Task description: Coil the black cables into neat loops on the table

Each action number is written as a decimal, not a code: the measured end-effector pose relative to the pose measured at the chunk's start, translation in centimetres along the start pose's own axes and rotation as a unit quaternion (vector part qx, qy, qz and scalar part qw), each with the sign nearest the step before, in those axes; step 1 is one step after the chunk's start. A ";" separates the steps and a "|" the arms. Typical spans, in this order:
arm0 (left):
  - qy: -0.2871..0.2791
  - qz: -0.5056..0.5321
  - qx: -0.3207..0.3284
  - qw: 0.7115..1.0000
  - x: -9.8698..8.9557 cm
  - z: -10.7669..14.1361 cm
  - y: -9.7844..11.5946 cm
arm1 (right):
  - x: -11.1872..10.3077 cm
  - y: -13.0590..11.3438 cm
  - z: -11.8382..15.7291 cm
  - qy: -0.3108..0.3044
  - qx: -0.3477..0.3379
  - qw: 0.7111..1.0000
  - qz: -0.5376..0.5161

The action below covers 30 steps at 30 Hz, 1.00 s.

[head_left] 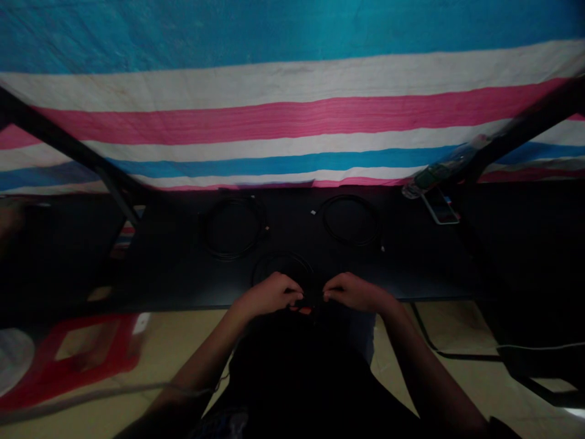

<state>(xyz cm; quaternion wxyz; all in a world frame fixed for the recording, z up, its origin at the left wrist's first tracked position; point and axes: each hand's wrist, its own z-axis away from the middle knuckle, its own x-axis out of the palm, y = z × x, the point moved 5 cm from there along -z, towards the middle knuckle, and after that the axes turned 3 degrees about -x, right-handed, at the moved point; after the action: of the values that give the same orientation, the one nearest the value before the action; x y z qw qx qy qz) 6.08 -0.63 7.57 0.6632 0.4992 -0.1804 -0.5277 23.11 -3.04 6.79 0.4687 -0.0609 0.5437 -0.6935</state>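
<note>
My left hand (280,289) is over the front edge of the black table (183,283), thumb and fingers pinched together. Facing it across a small gap is my right hand (351,291), pinched the same way. Anything between the fingertips is lost against the dark table and dark clothing. A loop of black cable (286,253) lies just behind my left hand, which partly covers it. Farther back rest two coiled black cables, a left coil (225,258) and a right coil (353,245), with small connectors showing at their ends.
A clear plastic bottle (432,175) and a phone (441,208) are at the table's back right. Striped sheeting (292,122) hangs behind, between dark slanted frame bars. A red plastic stool (86,372) stands lower left. At the far left edge, a blurred hand (8,219) shows.
</note>
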 end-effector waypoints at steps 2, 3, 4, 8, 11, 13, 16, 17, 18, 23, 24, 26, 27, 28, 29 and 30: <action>-0.033 0.042 -0.015 0.998 -0.4 1.2 -1.0 | -0.9 1.1 1.1 -0.039 0.016 0.999 -0.014; -0.042 0.058 -0.023 0.997 -0.6 1.6 -1.4 | -1.5 1.8 1.7 -0.049 0.027 0.998 -0.024; -0.046 0.067 -0.032 0.996 -0.7 1.9 -1.7 | -2.1 2.4 2.1 -0.056 0.040 0.997 -0.033; -0.003 0.031 -0.031 0.999 -0.2 1.4 -1.3 | -2.7 2.5 2.0 -0.048 0.057 0.997 -0.035; 0.018 0.009 0.002 1.000 0.7 0.6 -0.4 | -1.0 0.5 0.2 -0.048 -0.003 0.998 -0.027; -0.004 0.008 -0.010 1.000 1.3 0.8 -0.8 | 0.6 -0.2 -0.8 -0.073 -0.018 0.997 -0.023; -0.058 0.034 -0.063 0.996 1.6 2.3 -2.6 | 1.7 0.6 -0.6 -0.105 0.020 0.994 0.002; -0.074 0.053 -0.078 0.993 1.6 2.9 -3.3 | 1.6 1.3 -0.2 -0.109 0.035 0.993 0.009; -0.083 0.074 -0.087 0.990 1.5 3.6 -3.8 | 1.2 1.9 0.2 -0.110 0.047 0.993 0.011; -0.072 0.107 -0.106 0.986 1.2 4.5 -4.4 | -0.4 3.1 1.5 -0.107 0.057 0.993 -0.001; -0.065 0.101 -0.100 0.988 1.2 4.2 -4.0 | -0.3 2.7 1.3 -0.106 0.045 0.993 -0.002; -0.050 0.083 -0.088 0.991 1.4 3.3 -3.1 | 0.5 1.3 0.5 -0.105 0.008 0.994 -0.018; -0.046 0.071 -0.084 0.993 1.5 3.0 -2.7 | 1.0 0.6 0.0 -0.104 -0.009 0.994 -0.026; -0.046 0.060 -0.084 0.994 1.5 2.8 -2.4 | 1.6 0.1 -0.4 -0.102 -0.019 0.994 -0.032; -0.049 0.050 -0.085 0.994 1.5 2.7 -2.2 | 2.1 -0.1 -0.8 -0.103 -0.019 0.994 -0.031; -0.054 0.042 -0.088 0.994 1.5 2.8 -2.0 | 2.5 -0.1 -0.9 -0.106 -0.011 0.994 -0.025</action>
<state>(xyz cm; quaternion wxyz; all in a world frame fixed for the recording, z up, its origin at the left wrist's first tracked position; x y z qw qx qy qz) 3.46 -3.14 6.60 0.7156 0.4016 -0.1898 -0.5390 21.11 -4.14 5.49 0.5059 -0.1526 0.4968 -0.6885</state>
